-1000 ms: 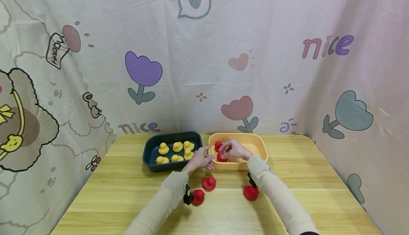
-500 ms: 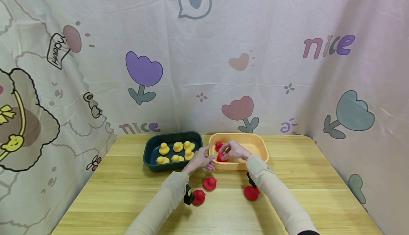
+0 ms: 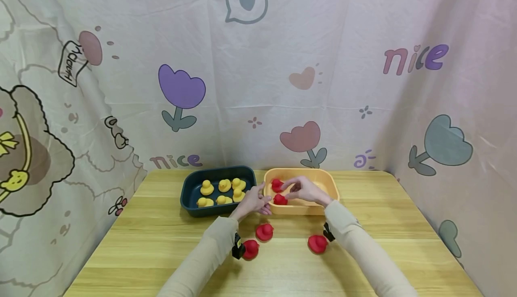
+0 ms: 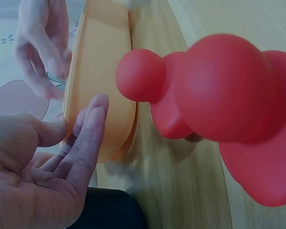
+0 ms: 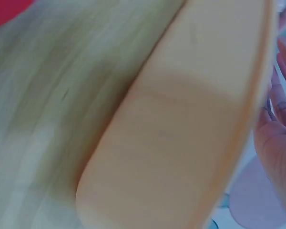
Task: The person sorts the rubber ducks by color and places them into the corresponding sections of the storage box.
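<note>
Two red ducks (image 3: 278,192) are sitting in the orange tub (image 3: 329,185), centre frame.
Right hand (image 3: 304,189) is hovering loose-fingered, holding nothing; left hand (image 3: 253,200) is resting open against the tub. Ducks look light, squashy; pinching the body suits.

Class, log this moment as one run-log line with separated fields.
left hand: open, at orange tub rim | right hand: open above tub | red ducks in tub: two | on table: three

Two ducks (image 3: 277,192) lie in the right-hand tub (image 3: 329,179); six ducks (image 3: 223,192) in the tray (image 3: 190,188) left of it; three ducks (image 3: 264,232) before it.
</note>
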The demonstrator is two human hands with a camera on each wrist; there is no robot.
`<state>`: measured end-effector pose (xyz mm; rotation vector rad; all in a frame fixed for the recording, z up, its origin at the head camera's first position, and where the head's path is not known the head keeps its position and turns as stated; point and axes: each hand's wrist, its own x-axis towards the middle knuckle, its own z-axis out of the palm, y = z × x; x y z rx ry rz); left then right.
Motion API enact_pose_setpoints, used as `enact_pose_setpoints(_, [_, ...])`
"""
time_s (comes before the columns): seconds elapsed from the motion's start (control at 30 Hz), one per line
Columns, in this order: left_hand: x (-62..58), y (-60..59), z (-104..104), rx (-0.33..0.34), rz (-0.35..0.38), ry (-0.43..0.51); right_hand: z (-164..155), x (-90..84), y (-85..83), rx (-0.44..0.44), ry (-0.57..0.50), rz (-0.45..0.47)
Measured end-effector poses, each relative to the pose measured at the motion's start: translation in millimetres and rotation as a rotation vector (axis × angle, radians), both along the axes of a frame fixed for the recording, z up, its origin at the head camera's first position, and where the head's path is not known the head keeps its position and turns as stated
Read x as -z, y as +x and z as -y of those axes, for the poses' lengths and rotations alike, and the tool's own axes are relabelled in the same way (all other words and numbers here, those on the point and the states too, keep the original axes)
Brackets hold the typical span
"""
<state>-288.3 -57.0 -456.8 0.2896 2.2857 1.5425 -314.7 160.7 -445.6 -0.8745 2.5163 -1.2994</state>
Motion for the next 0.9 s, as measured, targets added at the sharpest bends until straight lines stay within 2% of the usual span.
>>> enact_pose_setpoints(0.13, [0.4,0.1,0.3,-0.004,-0.003,0.009,-14.1,-7.0,19.5,-0.006,-0.009,-0.044])
enact_pose_setpoints(0.23, [1.1,0.2,0.3,-0.007,-0.001,0.013,-23.3,-15.2,40.1,-0.009,-0.031,-0.068])
enact_pose_setpoints(0.33, [1.8,0.1,0.1,-0.007,-0.003,0.015,-33.2,-26.4,61.6,-0.045,-0.057,-0.078])
enact_pose_setpoints(0.4, [2.4,-0.3,0.1,-0.006,-0.001,0.019,-42.1,-26.9,71.0,-0.068,-0.075,-0.077])
enact_pose_setpoints(0.6, [3.3,0.1,1.0,0.002,-0.001,0.008,-75.2,0.5,83.6,-0.099,-0.11,-0.018])
enact_pose_setpoints(0.9, [3.5,0.0,0.6,0.008,-0.005,0.018,-101.2,22.9,99.9,-0.198,-0.163,0.044])
